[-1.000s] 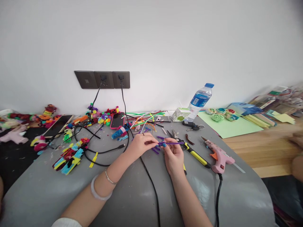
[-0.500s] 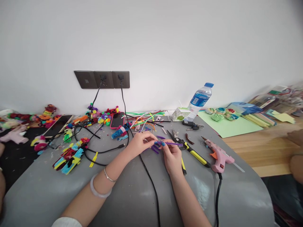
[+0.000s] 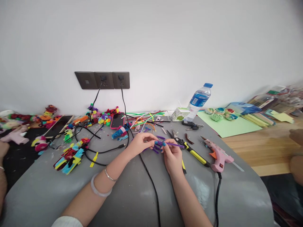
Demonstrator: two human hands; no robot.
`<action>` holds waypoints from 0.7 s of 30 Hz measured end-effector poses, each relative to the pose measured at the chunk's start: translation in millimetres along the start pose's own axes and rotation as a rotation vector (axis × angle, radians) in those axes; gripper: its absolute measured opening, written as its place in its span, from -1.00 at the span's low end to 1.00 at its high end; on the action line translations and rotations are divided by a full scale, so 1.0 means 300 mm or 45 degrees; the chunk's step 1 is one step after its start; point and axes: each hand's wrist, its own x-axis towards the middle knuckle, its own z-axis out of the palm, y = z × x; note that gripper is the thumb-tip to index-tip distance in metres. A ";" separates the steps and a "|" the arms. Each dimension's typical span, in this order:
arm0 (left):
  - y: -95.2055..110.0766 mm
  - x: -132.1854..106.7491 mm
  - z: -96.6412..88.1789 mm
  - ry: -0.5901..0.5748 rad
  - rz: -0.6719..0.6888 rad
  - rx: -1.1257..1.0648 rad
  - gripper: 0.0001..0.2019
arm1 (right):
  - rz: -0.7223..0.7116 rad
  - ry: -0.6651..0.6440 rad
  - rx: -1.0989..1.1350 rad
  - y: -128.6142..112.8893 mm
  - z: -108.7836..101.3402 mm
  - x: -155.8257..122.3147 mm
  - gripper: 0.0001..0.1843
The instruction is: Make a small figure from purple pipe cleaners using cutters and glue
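Observation:
Both of my hands meet over the middle of the grey table (image 3: 132, 195). My left hand (image 3: 141, 144) pinches the near end of a thin purple pipe cleaner (image 3: 174, 144). My right hand (image 3: 173, 156) grips the same pipe cleaner a little further along, so its free end sticks out to the right. Short purple cut pieces (image 3: 156, 149) lie on the table under my fingers. Yellow-handled cutting pliers (image 3: 189, 150) lie just right of my right hand. A pink glue gun (image 3: 219, 154) rests further right.
Black cables (image 3: 151, 186) run from wall sockets (image 3: 103, 80) across the table. Colourful pipe cleaner figures (image 3: 71, 155), two phones (image 3: 116, 120), loose pipe cleaners (image 3: 146, 119), a water bottle (image 3: 198, 101), a small carton (image 3: 180, 114), keys and green paper (image 3: 229, 126) lie around. Other people's hands show at both edges.
My left hand slid right along the pipe cleaner until its fingers met my right hand. The pipe cleaner's free end stayed pointing right.

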 end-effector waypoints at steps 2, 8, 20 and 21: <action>0.000 0.000 -0.002 -0.024 -0.045 0.029 -0.81 | -0.034 0.044 -0.030 0.007 -0.005 -0.001 -0.72; 0.000 -0.006 -0.001 -0.141 -0.169 0.045 -0.86 | -0.103 0.151 -0.166 0.015 -0.014 -0.002 -0.76; -0.001 -0.007 0.013 -0.088 -0.091 0.014 -0.83 | -0.102 0.151 -0.214 0.011 -0.013 -0.001 -0.74; -0.001 -0.007 0.013 -0.094 -0.101 0.006 -0.83 | -0.103 0.150 -0.219 0.010 -0.013 -0.001 -0.74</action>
